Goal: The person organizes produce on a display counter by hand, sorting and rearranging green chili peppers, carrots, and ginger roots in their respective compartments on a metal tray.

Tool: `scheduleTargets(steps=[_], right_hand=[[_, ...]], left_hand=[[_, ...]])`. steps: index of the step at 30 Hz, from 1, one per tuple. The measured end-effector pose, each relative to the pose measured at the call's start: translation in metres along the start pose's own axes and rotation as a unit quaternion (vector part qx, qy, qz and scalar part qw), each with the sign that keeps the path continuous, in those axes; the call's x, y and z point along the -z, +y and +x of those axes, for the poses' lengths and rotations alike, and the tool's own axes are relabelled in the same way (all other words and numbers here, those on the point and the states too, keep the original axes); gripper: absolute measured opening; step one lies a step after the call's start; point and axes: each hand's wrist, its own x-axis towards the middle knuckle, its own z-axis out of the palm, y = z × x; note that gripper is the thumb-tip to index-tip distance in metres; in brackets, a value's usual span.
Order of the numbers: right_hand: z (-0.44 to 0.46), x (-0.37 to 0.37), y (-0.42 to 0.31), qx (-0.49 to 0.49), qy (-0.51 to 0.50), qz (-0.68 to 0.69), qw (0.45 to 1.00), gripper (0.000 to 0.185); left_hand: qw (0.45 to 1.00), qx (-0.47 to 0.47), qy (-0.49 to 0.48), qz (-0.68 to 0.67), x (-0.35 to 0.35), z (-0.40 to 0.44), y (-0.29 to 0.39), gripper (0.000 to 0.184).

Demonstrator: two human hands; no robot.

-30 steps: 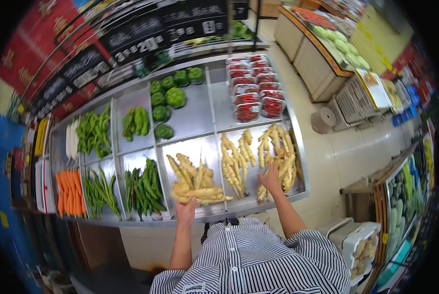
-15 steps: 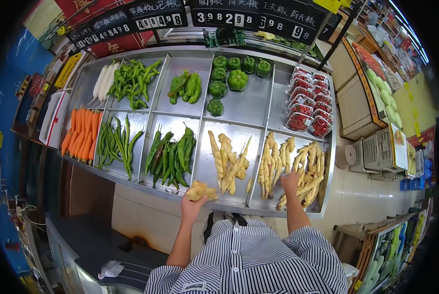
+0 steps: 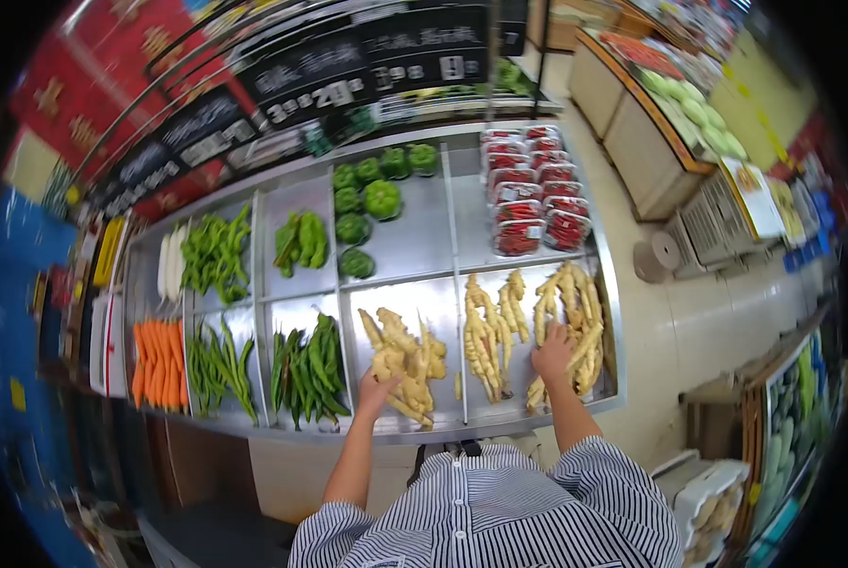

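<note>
My left hand [image 3: 375, 394] is at the front left of the middle ginger compartment, fingers closed on a knobbly ginger root [image 3: 389, 363] that rests against the ginger pile [image 3: 414, 374]. Part of its grip is hidden. To the right, my right hand [image 3: 553, 356] reaches into the end compartment with fingers stretched over pale, finger-like ginger roots [image 3: 587, 355], touching them. More long ginger roots [image 3: 482, 331] lie left of that hand, beyond a thin divider from the first pile. A small ginger scrap [image 3: 458, 385] sits beside the divider.
The metal display tray [image 3: 400, 437] also holds green chilies [image 3: 310, 364], carrots [image 3: 159, 363], bell peppers [image 3: 382, 199] and packed red chilies [image 3: 518, 208]. Price boards [image 3: 310, 71] hang behind it. At the right stand a stool [image 3: 658, 257] and crates [image 3: 708, 232].
My left hand has brought the ginger root from the tray's front edge onto the middle pile. My right hand remains at the end ginger roots, fingers reaching further over them. The view has shifted.
</note>
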Motion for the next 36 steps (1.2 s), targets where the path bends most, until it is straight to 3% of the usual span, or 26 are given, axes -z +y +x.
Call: scheduleTargets(steps=[3, 9, 14, 17, 20, 23, 27, 30, 36], right_hand=[[0.002, -0.002, 0.003, -0.009, -0.045, 0.008, 0.999, 0.079], [0.006, -0.001, 0.023, 0.014, 0.008, 0.063, 0.998, 0.066], [0.0, 0.0, 0.025, 0.05, 0.031, 0.015, 0.998, 0.065], [0.004, 0.001, 0.024, 0.054, 0.009, 0.016, 0.998, 0.069], [0.014, 0.005, 0.026, 0.062, -0.011, 0.06, 0.996, 0.07], [0.026, 0.007, 0.027, 0.073, -0.04, 0.063, 0.995, 0.06], [0.037, 0.011, 0.027, 0.09, -0.109, 0.043, 0.989, 0.04], [0.039, 0.004, 0.027, 0.1, -0.061, 0.057, 0.991, 0.035], [0.029, 0.019, 0.027, 0.092, -0.078, 0.088, 0.989, 0.034]], left_hand=[[0.999, 0.008, -0.034, 0.016, -0.001, 0.017, 0.004, 0.044], [0.997, 0.011, -0.027, 0.065, -0.01, 0.033, 0.009, 0.049], [0.965, -0.058, 0.041, 0.253, -0.024, 0.017, 0.006, 0.056], [0.878, -0.126, 0.091, 0.453, -0.035, 0.01, 0.005, 0.058], [0.829, -0.186, 0.181, 0.495, -0.051, 0.008, -0.012, 0.051], [0.818, -0.117, 0.138, 0.546, -0.06, -0.002, -0.003, 0.061], [0.816, -0.103, 0.124, 0.555, -0.055, 0.001, -0.014, 0.071], [0.832, -0.111, 0.112, 0.531, -0.051, -0.001, -0.019, 0.073], [0.879, -0.114, 0.107, 0.45, -0.047, 0.0, -0.027, 0.071]])
